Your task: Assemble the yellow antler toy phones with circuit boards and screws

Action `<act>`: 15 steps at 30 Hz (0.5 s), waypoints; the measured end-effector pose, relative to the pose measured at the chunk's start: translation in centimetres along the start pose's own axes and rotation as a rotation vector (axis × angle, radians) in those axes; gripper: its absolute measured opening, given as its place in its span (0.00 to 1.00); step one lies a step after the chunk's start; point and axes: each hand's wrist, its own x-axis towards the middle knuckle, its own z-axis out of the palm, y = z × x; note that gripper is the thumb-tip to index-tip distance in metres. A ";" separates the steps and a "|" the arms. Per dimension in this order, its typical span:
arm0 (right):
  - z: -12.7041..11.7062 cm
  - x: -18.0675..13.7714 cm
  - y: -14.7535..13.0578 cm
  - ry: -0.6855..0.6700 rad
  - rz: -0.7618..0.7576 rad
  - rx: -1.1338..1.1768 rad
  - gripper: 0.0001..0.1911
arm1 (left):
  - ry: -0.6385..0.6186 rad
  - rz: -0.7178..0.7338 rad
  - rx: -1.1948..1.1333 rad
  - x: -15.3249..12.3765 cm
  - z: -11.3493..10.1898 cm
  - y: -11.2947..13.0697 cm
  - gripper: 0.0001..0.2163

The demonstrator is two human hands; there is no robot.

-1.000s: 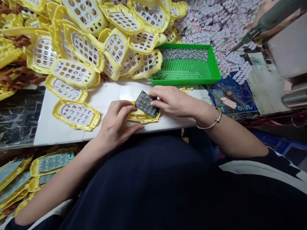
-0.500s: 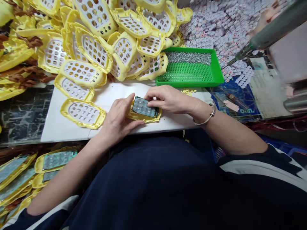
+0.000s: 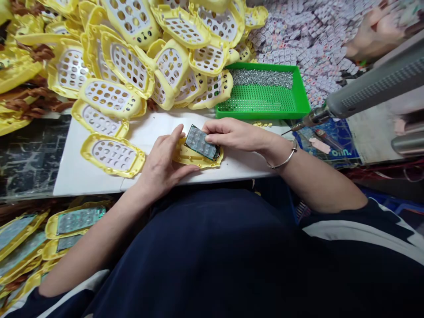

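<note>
My right hand (image 3: 228,134) pinches a green circuit board (image 3: 200,142) with a translucent keypad between thumb and fingers. The board sits tilted over a yellow toy phone shell (image 3: 188,158), its lower right end near the shell's right side. At the shell's left end is my left hand (image 3: 160,161), curved round it. Its thumb lies along the near edge and its index finger points up beside the far edge. Left of that hand, another yellow shell (image 3: 112,155) with a white, holed key panel lies on the white board (image 3: 139,185).
Yellow shells (image 3: 129,66) are heaped at the back left. A green tray (image 3: 265,115) holds screws; white keypads (image 3: 298,26) pile behind it. A powered screwdriver (image 3: 364,95) hangs at right, near another person's hand (image 3: 371,35). Shells with boards (image 3: 77,221) lie at lower left.
My right hand has turned the circuit board more steeply, showing more of the shell beneath. The screwdriver has swung left and nearer, and the other person's hand shows more. My left hand stays at the shell.
</note>
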 end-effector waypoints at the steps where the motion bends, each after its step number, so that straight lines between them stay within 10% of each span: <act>1: 0.1 0.0 0.0 0.016 0.004 -0.020 0.05 | 0.006 0.001 -0.010 0.0 0.0 0.0 0.43; 15: 1.8 0.3 -2.3 0.145 0.185 -0.473 0.07 | 0.033 -0.013 0.016 -0.2 0.2 0.0 0.45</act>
